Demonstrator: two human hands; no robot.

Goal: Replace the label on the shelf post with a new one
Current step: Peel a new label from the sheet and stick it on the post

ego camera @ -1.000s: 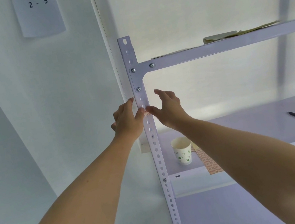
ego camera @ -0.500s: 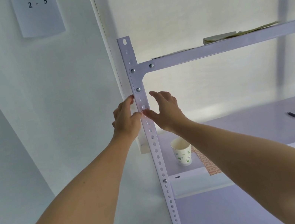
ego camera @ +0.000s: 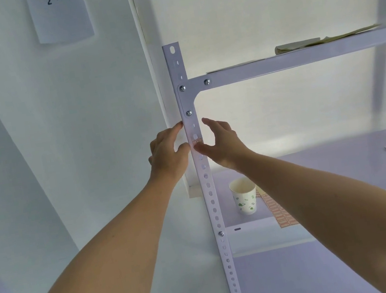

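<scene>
Printed "2 - 5" on paper sheet [ego camera: 60, 15], up-left of hands. Small orange label [ego camera: 197, 142] stuck on shelf post [ego camera: 185, 101] between thumbs, print unreadable. Left hand [ego camera: 167, 153] relaxed, thumb and forefinger touching post's edge. Right hand [ego camera: 223, 141] spread, thumb pressing label.

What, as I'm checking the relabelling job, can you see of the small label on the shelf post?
The label is a small orange-pink rectangle, paper-like, its print too small to read. It lies flat on the front of the white perforated shelf post, just under an oval hole, below the corner bracket. The right hand has its thumb on the label's lower edge; the left hand touches the post's edge beside it.
</scene>
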